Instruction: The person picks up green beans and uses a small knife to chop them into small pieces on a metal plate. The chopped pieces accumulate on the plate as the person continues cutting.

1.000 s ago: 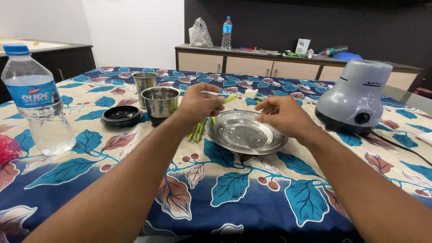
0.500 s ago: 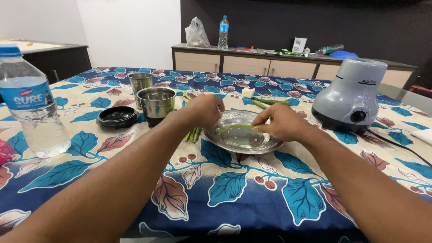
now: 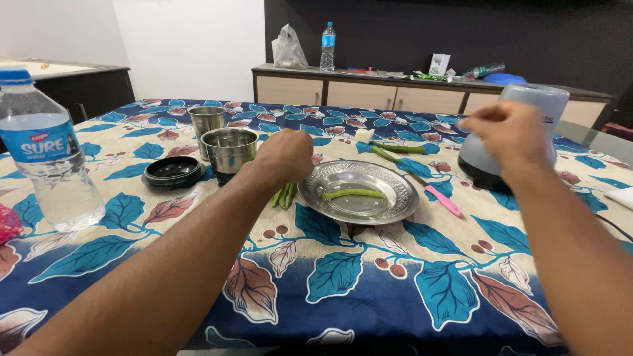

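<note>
A round steel plate (image 3: 394,206) sits mid-table with one long green chilli (image 3: 353,194) lying in it. My left hand (image 3: 283,155) hovers at the plate's left rim, fingers curled downward over a small bunch of green chillies (image 3: 284,196); what it grips is hidden. My right hand (image 3: 512,131) is raised in the air at the right, in front of the grey mixer base (image 3: 547,99), fingers loosely curled with nothing visible in them. A pink-handled knife (image 3: 440,199) lies just right of the plate.
Two steel jars (image 3: 229,150) and a black lid (image 3: 173,169) stand left of the plate. A water bottle (image 3: 43,155) stands at the far left. More chillies (image 3: 397,149) lie behind the plate. A sideboard with a bag and bottle lines the back wall.
The chilli held over the plate now lies in it. My right hand let go and lifted up to the right, uncovering the pink knife. My left hand drew back slightly.
</note>
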